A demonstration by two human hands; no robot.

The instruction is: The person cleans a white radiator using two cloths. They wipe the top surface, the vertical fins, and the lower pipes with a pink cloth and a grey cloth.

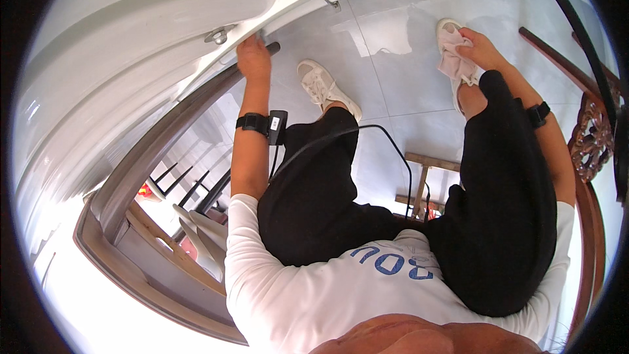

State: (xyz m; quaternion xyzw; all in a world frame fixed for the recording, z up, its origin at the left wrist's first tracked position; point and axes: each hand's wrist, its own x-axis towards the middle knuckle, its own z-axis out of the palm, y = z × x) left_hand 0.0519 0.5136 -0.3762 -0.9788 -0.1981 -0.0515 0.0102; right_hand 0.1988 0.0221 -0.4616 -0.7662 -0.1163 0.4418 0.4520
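My left hand is at the lower edge of a glossy white ridged panel. Its fingertips are hidden there, so whether it grips anything is unclear. Close to it, a metal bolt-like fitting sits on the panel, and the rounded end of a dark brown rail lies beside the hand. My right hand pinches a crumpled pale pink cloth, which hangs over my right shoe.
Grey floor tiles spread beneath my feet. Near my left shoe is a metal hook on the panel's edge. Carved dark wooden furniture stands at right. A black cable loops over my lap, above a wooden stool-like frame.
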